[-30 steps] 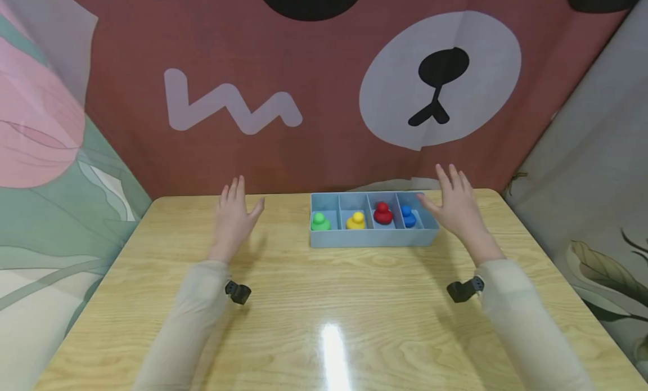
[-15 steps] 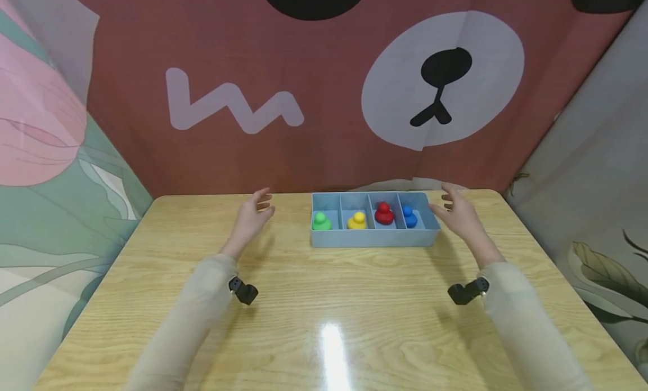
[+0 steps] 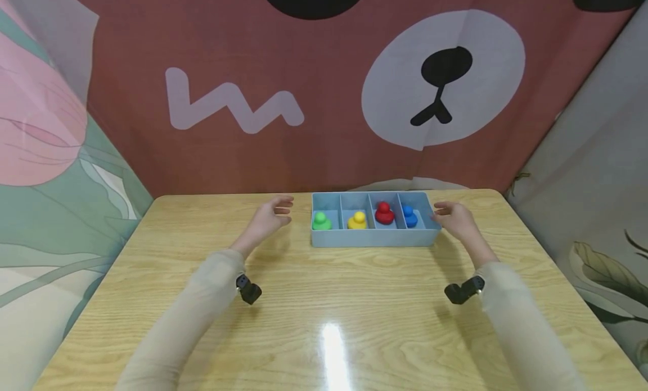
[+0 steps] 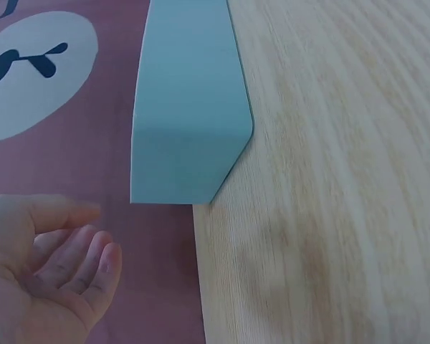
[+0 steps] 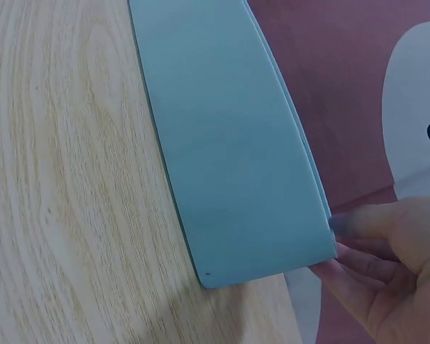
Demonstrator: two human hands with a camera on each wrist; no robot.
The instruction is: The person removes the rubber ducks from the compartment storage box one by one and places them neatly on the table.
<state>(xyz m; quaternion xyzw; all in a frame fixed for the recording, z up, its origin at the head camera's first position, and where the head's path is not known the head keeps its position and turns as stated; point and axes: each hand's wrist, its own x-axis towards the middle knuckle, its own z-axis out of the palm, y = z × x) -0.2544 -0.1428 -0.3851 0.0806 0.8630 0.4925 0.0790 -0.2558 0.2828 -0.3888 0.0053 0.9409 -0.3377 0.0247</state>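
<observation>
A light-blue box with several compartments in a row stands at the table's back edge. From left to right its compartments hold a green duck, a yellow duck, a red duck and a blue duck. My right hand is at the box's right end, pinching the end wall at its rim; in the right wrist view the thumb reaches over the rim and fingers lie outside. My left hand hovers left of the box, fingers loosely bent, holding nothing and apart from it.
The wooden table spreads in front of the box. A red-brown cloth with a printed bear face hangs right behind the table's back edge. Patterned curtains flank both sides.
My left hand has moved right toward the box, its fingers bending from spread. The right hand has come down from above to the box's right end, its fingers closing there. The box has stayed put.
</observation>
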